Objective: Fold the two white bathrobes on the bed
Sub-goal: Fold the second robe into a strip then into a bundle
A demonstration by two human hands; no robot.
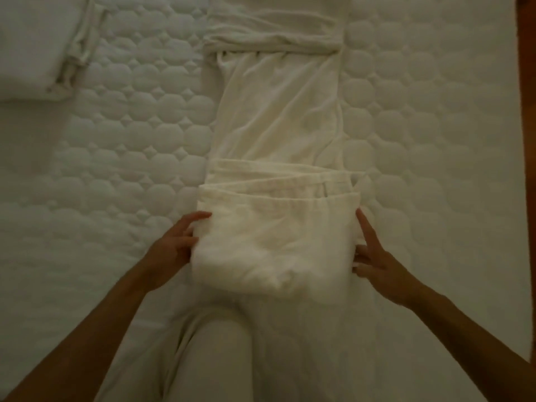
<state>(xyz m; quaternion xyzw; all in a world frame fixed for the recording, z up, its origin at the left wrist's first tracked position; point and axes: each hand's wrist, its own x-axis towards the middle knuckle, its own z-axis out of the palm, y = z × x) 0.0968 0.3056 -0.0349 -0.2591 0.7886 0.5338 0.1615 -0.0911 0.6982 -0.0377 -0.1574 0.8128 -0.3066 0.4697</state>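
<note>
On the quilted bed (121,134), left hand (171,250) and right hand (377,265) grip the bathrobe's (275,242) folded end

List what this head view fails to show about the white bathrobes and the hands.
- Long white bathrobe: its far end is cut off by the top edge.
- Folded white bundle at upper left: cropped by the frame edges; too dim to identify.
- Left hand and right hand: fingertips hidden under the folded near end, so grip unclear.
</note>
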